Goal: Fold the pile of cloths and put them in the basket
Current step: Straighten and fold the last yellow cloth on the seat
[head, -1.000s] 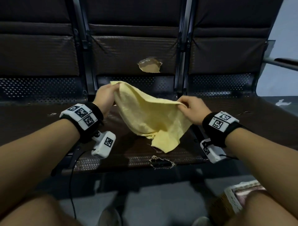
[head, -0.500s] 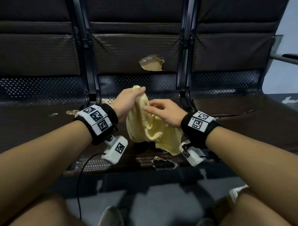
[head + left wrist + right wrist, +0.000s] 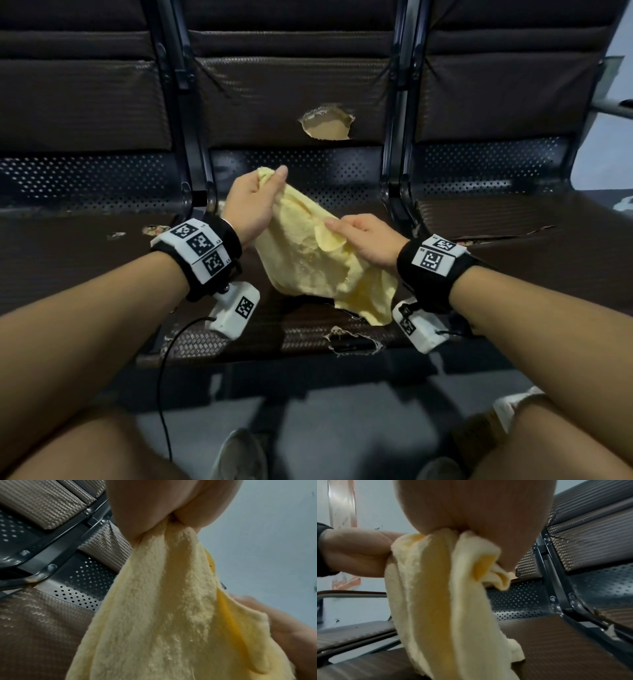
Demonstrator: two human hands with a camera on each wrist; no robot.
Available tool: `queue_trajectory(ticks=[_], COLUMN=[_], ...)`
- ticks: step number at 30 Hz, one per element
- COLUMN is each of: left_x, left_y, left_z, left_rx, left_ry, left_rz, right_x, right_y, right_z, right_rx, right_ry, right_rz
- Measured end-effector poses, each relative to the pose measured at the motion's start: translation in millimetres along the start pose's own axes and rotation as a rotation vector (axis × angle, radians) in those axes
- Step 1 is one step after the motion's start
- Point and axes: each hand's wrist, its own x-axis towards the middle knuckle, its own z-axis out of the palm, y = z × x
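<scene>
1. Your left hand (image 3: 251, 205) pinches one upper corner of the yellow cloth (image 3: 308, 263), thumb and fingers clamped on a bunched fold; the left wrist view shows the fabric gathered right at that grip.
2. Your right hand (image 3: 363, 240) pinches the cloth's upper edge lower down and to the right, fingers curled round it.
3. The cloth hangs in the air between both hands, above the middle seat of the bench (image 3: 308, 329), its loose tail drooping down towards your right wrist.
4. The held edge slopes from high at your left grip to low at your right, so the cloth's long axis runs diagonally, not level.
5. The likely next move is levelling and matching the corners.
6. I cannot make out the basket for certain.
</scene>
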Motion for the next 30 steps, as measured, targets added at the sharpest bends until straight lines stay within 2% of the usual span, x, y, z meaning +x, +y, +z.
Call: queue_trajectory(ticks=[4,8,10,13,16,19,22,25,30], left_x=[8.6,10.8,12.4,10.6,6.6,5.5,8.3,17.6,35.7], left_y=[-10.4,-23.6,-28.2,-31.3,-28.5,-23.7,-15.6,-3.3,17.3], left_z=[-10.6,-22.1,-30.9,-39.5,-45.5,-49.1,-47.3,-45.4,-40.8], left_rx=[0.052,0.203,0.246,0.237,0.233,0.27,0.213,0.137,0.098], left_ry=[0.083,0.11,0.126,0.066,-0.036,-0.093,0.011,0.122,0.261], left_rz=[0.012,0.03,0.033,0.017,0.039,0.064,0.1,0.127,0.088], right_x=[-4.2,-7.5,-12.1,-17.4,-13.4,-16.4,-21.0,-23.8,-22.0], right_y=[13.5,13.3,11.8,11.9,11.9,7.6,3.4,-5.6,-33.5], right_z=[-13.4,-36.0,-49.5,-62.9,-76.6,-89.5,-93.1,-97.3,-110.5], right_rx=[-0.219,-0.444,-0.475,-0.511,-0.638,-0.652,-0.726,-0.659,-0.462], right_ry=[-0.036,0.063,0.046,-0.004,0.072,0.14,0.21,0.317,0.287], right_rz=[-0.004,-0.032,-0.027,-0.022,-0.05,-0.009,0.004,0.023,-0.036])
